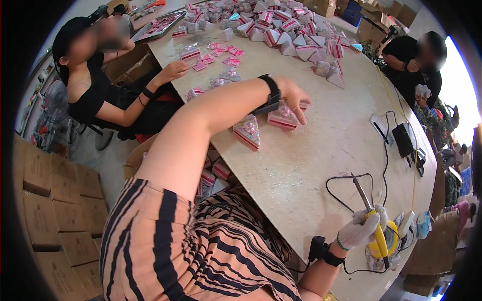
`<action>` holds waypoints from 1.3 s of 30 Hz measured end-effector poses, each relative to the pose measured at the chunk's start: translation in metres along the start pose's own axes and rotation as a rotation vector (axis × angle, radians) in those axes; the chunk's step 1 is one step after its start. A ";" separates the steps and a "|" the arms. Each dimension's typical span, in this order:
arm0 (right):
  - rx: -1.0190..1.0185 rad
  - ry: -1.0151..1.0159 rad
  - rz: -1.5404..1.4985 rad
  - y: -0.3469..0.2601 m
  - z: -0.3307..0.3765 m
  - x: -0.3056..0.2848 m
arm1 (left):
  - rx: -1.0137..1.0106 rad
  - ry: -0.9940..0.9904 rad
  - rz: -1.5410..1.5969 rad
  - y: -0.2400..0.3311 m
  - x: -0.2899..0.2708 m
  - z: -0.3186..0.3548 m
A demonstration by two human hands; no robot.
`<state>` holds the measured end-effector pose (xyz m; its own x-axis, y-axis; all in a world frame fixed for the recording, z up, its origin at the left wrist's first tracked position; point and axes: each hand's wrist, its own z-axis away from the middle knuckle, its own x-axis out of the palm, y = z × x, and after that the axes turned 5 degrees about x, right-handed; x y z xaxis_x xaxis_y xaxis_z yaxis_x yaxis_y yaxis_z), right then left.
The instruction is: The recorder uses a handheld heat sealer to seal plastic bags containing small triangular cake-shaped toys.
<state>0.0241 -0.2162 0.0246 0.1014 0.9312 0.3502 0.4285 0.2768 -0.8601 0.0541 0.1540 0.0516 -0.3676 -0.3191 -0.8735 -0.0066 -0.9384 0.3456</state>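
Stacked brown cartons [65, 188] line the left side of a workroom, beside a broad pale table [326, 145] with a heap of pink-and-white wedges [296, 30] at its far side. Near the left edge, the person's bare left hand [292, 95] bends down over a pink-banded wedge [281, 120], thumb and fingers seeming to pinch its right end, perhaps to steady it against the tabletop; part of the grip is hidden. Just left of it lies a speckled wedge [247, 133], untouched. Well apart, the gloved right hand [359, 229] wraps closed fingers around the yellow handle of a soldering iron [382, 246], tip raised and pointing away from the body, likely keeping heat off skin and table; the glove probably serves as protection.
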 end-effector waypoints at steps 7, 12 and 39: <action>0.036 -0.021 -0.009 0.003 0.001 0.000 | 0.132 0.005 -0.119 0.015 0.038 0.081; 0.039 -0.056 0.049 0.002 0.002 -0.002 | 0.116 0.041 -0.143 0.030 0.062 0.129; 0.047 -0.154 0.014 0.007 0.007 0.001 | 0.201 0.427 -0.237 0.045 0.089 0.126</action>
<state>0.0213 -0.2117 0.0159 -0.0328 0.9595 0.2799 0.3851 0.2706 -0.8823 -0.0957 0.0995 0.0323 0.0769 -0.1666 -0.9830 -0.2371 -0.9607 0.1443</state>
